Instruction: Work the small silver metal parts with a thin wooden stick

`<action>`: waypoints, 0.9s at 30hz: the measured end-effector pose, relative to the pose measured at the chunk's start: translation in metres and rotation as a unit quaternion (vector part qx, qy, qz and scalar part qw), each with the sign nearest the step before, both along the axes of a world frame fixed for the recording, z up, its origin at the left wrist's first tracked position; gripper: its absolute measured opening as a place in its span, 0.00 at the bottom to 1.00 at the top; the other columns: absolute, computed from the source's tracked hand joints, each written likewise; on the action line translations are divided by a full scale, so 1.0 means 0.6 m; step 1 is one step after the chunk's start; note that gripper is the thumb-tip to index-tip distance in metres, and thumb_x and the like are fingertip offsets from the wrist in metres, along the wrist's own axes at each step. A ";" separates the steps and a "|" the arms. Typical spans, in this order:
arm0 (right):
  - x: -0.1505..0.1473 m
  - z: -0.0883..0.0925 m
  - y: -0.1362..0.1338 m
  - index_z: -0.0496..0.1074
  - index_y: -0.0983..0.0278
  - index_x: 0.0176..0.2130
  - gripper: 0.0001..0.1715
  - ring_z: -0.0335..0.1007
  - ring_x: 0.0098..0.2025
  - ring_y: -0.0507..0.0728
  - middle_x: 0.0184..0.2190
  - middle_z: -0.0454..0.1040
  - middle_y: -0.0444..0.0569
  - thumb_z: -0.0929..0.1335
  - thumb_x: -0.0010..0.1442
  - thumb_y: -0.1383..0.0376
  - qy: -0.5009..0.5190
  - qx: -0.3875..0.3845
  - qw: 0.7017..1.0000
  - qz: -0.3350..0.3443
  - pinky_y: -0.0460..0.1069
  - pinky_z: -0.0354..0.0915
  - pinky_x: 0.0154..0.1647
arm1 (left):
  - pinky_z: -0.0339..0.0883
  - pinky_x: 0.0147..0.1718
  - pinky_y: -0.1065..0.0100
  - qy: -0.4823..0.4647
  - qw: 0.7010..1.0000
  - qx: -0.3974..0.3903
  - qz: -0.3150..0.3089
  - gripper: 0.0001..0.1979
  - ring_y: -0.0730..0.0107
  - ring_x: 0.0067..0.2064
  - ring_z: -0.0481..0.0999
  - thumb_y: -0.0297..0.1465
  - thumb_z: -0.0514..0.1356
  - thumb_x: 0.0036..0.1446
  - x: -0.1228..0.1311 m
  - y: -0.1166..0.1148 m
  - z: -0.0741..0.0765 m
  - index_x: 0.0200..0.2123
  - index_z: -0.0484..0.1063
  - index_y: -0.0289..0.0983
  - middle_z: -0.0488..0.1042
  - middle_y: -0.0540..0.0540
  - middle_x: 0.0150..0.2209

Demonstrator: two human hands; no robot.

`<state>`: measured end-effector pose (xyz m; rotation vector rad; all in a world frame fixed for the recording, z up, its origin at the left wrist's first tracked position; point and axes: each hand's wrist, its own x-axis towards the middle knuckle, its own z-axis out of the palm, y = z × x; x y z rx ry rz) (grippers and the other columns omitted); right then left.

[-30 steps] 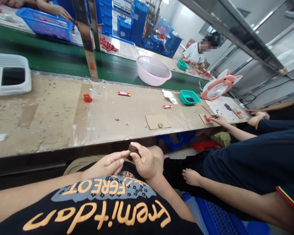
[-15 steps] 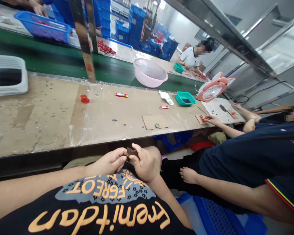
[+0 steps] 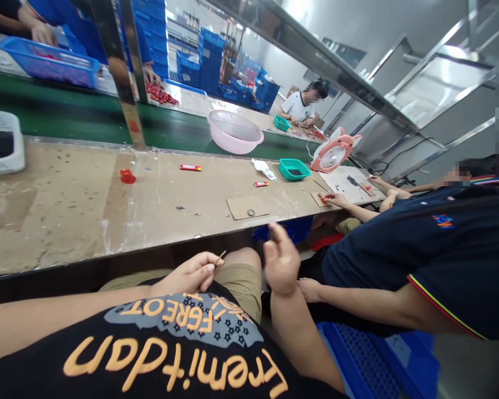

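Thin brown strip (image 3: 221, 256) sits low in front of the person, over the lap and below the front edge of the surface (image 3: 66, 210), its free end pointing up and to the right. The left hand (image 3: 190, 274) has its grip closed on the strip's lower end, pinched between thumb and forefinger. The right hand (image 3: 281, 261) is raised well to the right of the strip, apart from it, its grip loosely open with fingers curled and nothing visible in it. Just below that hand, a co-worker's hand (image 3: 310, 289) rests by the person's forearm.

On the surface above lies a cardboard piece (image 3: 241, 207) with a small round part (image 3: 251, 212) on it. Farther back are a small red piece (image 3: 260, 184), a teal tray (image 3: 293, 168) and a pink bowl (image 3: 234, 132). A pink fan (image 3: 331, 157) stands to the right, and a red cap (image 3: 127, 176) lies to the left.
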<state>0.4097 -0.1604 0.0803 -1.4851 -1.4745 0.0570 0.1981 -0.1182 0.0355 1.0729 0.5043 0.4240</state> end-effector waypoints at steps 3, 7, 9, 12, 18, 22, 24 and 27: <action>-0.029 -0.008 -0.014 0.62 0.61 0.58 0.27 0.72 0.45 0.58 0.48 0.73 0.52 0.65 0.60 0.60 -0.062 -0.075 0.990 0.103 0.52 0.68 0.48 | 0.43 0.16 0.75 -0.006 1.000 0.015 0.004 0.17 0.81 0.18 0.52 0.43 0.52 0.60 0.003 0.008 0.015 0.44 0.60 0.37 0.63 0.57 0.20; -0.062 -0.032 -0.016 0.60 0.60 0.58 0.27 0.71 0.47 0.57 0.49 0.72 0.51 0.64 0.61 0.61 -0.060 -0.127 0.982 0.125 0.51 0.69 0.49 | 0.41 0.15 0.76 -0.002 1.000 0.021 -0.023 0.16 0.81 0.16 0.51 0.44 0.52 0.59 0.005 0.009 0.023 0.40 0.59 0.37 0.64 0.57 0.18; -0.065 -0.037 -0.015 0.62 0.60 0.57 0.25 0.71 0.47 0.56 0.48 0.73 0.49 0.64 0.60 0.62 -0.058 -0.130 0.980 0.140 0.51 0.69 0.49 | 0.42 0.15 0.76 0.009 0.999 0.022 -0.027 0.16 0.81 0.16 0.51 0.45 0.52 0.59 0.005 0.009 0.022 0.39 0.59 0.38 0.64 0.57 0.18; -0.062 -0.035 -0.014 0.64 0.60 0.55 0.22 0.71 0.46 0.54 0.47 0.73 0.48 0.65 0.60 0.64 -0.049 -0.127 0.977 0.162 0.49 0.68 0.48 | 0.42 0.15 0.76 0.022 0.999 0.034 -0.031 0.15 0.81 0.16 0.51 0.44 0.52 0.60 0.003 0.009 0.019 0.38 0.59 0.38 0.64 0.57 0.18; -0.060 -0.032 -0.012 0.67 0.61 0.52 0.20 0.71 0.45 0.53 0.46 0.74 0.47 0.66 0.59 0.66 -0.036 -0.116 0.977 0.176 0.48 0.69 0.47 | 0.43 0.15 0.76 0.024 0.998 0.031 -0.042 0.14 0.81 0.16 0.51 0.44 0.52 0.60 0.001 0.014 0.016 0.37 0.59 0.38 0.63 0.57 0.18; -0.065 -0.037 -0.015 0.67 0.61 0.52 0.19 0.72 0.44 0.54 0.45 0.75 0.48 0.64 0.61 0.64 -0.053 -0.105 0.980 0.159 0.49 0.69 0.47 | 0.43 0.16 0.76 0.030 0.998 0.044 -0.046 0.15 0.81 0.16 0.51 0.45 0.52 0.60 0.000 0.020 0.012 0.38 0.59 0.38 0.62 0.57 0.17; -0.067 -0.043 -0.017 0.66 0.61 0.53 0.19 0.72 0.45 0.54 0.45 0.75 0.49 0.64 0.62 0.63 -0.066 -0.098 0.981 0.154 0.49 0.69 0.47 | 0.44 0.17 0.75 0.025 0.997 0.048 -0.051 0.16 0.80 0.17 0.52 0.45 0.51 0.59 0.000 0.021 0.009 0.38 0.59 0.38 0.62 0.58 0.17; -0.052 -0.052 -0.013 0.66 0.61 0.54 0.20 0.72 0.47 0.55 0.47 0.74 0.50 0.63 0.62 0.63 -0.083 -0.095 0.980 0.154 0.50 0.68 0.49 | 0.46 0.18 0.74 0.024 0.997 0.056 -0.051 0.18 0.80 0.17 0.53 0.47 0.52 0.59 -0.001 0.014 0.002 0.39 0.59 0.37 0.61 0.58 0.17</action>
